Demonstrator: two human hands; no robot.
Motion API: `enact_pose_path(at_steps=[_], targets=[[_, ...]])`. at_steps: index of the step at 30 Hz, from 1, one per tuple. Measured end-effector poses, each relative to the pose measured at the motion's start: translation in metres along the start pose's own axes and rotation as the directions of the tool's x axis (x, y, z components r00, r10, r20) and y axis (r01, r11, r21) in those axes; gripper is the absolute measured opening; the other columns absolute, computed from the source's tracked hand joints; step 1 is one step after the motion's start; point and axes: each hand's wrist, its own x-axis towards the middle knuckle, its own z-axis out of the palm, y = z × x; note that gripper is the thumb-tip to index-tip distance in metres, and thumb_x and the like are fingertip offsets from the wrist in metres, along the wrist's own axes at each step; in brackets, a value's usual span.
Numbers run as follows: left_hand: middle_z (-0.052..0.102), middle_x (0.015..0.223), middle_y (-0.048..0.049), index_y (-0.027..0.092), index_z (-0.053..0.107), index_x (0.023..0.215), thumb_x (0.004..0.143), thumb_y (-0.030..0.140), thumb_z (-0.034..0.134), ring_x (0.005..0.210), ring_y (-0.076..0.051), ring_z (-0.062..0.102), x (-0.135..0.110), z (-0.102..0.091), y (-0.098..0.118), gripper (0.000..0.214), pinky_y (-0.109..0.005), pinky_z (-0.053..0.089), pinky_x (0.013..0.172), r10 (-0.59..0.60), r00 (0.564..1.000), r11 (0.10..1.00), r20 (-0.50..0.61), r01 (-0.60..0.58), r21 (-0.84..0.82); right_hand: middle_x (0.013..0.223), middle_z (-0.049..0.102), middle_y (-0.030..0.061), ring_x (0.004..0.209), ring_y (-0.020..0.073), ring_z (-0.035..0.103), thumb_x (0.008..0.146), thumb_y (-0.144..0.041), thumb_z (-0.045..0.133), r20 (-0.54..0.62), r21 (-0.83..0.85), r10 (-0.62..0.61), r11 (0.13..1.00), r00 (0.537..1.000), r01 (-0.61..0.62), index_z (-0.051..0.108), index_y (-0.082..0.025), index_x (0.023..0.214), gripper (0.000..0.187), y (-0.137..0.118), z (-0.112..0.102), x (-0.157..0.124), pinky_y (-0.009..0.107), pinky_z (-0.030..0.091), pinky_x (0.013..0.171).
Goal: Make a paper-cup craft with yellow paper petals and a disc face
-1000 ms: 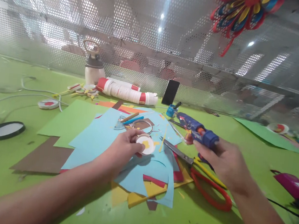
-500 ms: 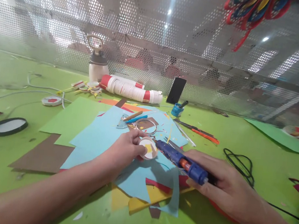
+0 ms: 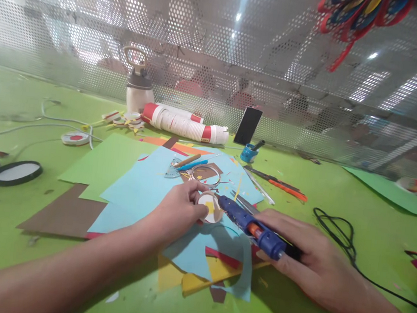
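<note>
Between thumb and fingers, my left hand (image 3: 189, 201) pinches a small white disc (image 3: 214, 216) with a rim, which has a yellow patch on its face. My right hand (image 3: 305, 254) is wrapped round a blue glue gun (image 3: 249, 224); an orange-red part shows in the gun's body. The nozzle points left and lies at the disc's upper right rim; whether it touches, I cannot tell. Both hands are above light blue paper sheets (image 3: 132, 183). Just beyond the disc lie a ring-shaped hoop (image 3: 219, 177), a blue pen (image 3: 193, 165) and a clear protractor (image 3: 172, 169).
Stacked white-and-red paper cups (image 3: 182, 124) lie behind the paper, beside a spray bottle (image 3: 139, 95). A phone (image 3: 248, 126) stands near a blue pot (image 3: 248, 153). An orange-handled cutter (image 3: 287, 189) and black cable (image 3: 347, 248) lie right. Brown card (image 3: 63, 211) lies left.
The disc and the glue gun stay close together, with the gun's rear turned slightly lower-left. The whole view has shifted a little; both hands keep their grips.
</note>
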Motion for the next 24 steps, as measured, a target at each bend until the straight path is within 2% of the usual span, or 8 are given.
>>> enact_pose_path(at_steps=[5, 10, 17, 24], targets=[[0.049, 0.055, 0.0049, 0.015, 0.058, 0.090, 0.063, 0.006, 0.056, 0.051, -0.011, 0.046, 0.000, 0.001, -0.001, 0.028, -0.025, 0.040, 0.051, -0.008, 1.000, 1.000, -0.003, 0.008, -0.003, 0.116, 0.067, 0.0066, 0.105, 0.0257, 0.064, 0.082, -0.029, 0.059, -0.007, -0.067, 0.004, 0.998, 1.000, -0.004, 0.057, -0.027, 0.120, 0.038, 0.004, 0.002, -0.006, 0.036, 0.052, 0.088], [0.051, 0.057, 0.0042, 0.014, 0.058, 0.088, 0.063, 0.004, 0.055, 0.051, -0.010, 0.047, 0.000, 0.001, 0.000, 0.027, -0.025, 0.042, 0.051, -0.010, 1.000, 1.000, -0.009, 0.010, 0.022, 0.116, 0.067, 0.0053, 0.102, 0.0242, 0.065, 0.084, -0.027, 0.056, 0.024, -0.085, -0.028, 0.996, 0.999, 0.030, 0.054, -0.030, 0.122, 0.038, -0.001, 0.002, -0.001, 0.035, 0.051, 0.089], [0.047, 0.053, 0.0068, 0.014, 0.058, 0.091, 0.062, 0.005, 0.055, 0.048, -0.010, 0.045, 0.001, 0.000, -0.004, 0.030, -0.025, 0.041, 0.049, 0.015, 1.000, 0.997, -0.027, -0.013, 0.079, 0.112, 0.066, 0.0066, 0.101, 0.0229, 0.064, 0.086, -0.026, 0.053, 0.063, -0.133, -0.050, 0.989, 0.997, 0.059, 0.049, -0.030, 0.122, 0.037, -0.006, 0.002, 0.001, 0.027, 0.055, 0.073], [0.046, 0.052, 0.0081, 0.014, 0.056, 0.091, 0.064, 0.004, 0.054, 0.048, -0.009, 0.045, 0.001, 0.000, -0.002, 0.029, -0.024, 0.043, 0.050, -0.012, 1.000, 0.996, 0.003, 0.012, 0.093, 0.114, 0.065, 0.0074, 0.103, 0.0214, 0.063, 0.087, -0.025, 0.052, 0.064, -0.167, -0.058, 0.984, 0.996, 0.068, 0.049, -0.025, 0.120, 0.034, -0.009, 0.004, -0.001, 0.027, 0.055, 0.078]])
